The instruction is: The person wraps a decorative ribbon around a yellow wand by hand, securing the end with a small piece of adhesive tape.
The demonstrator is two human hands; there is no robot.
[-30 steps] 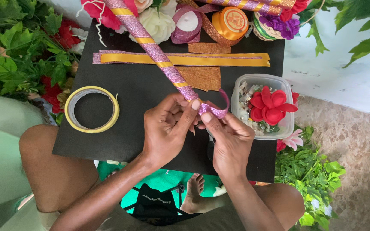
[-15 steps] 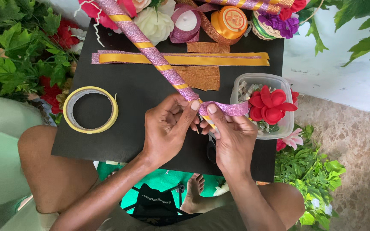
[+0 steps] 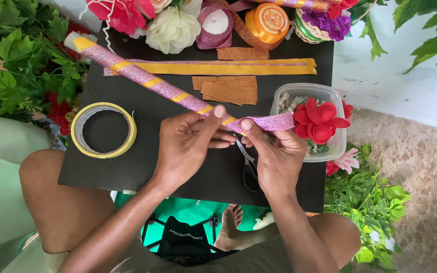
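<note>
Since the earlier frame the long stick wrapped in pink glitter ribbon with yellow stripes (image 3: 147, 83) had swung flatter across the black bench (image 3: 178, 177), its far end now toward the left edge. Left hand (image 3: 185, 144) fingers were clamped on the stick's near end, right hand (image 3: 274, 151) fingers pinched the loose pink glitter ribbon tail (image 3: 269, 122). Most of the length looked wrapped, judging by the spiral; only the near tip seemed left, black-handled scissors (image 3: 249, 164) under the hands.
</note>
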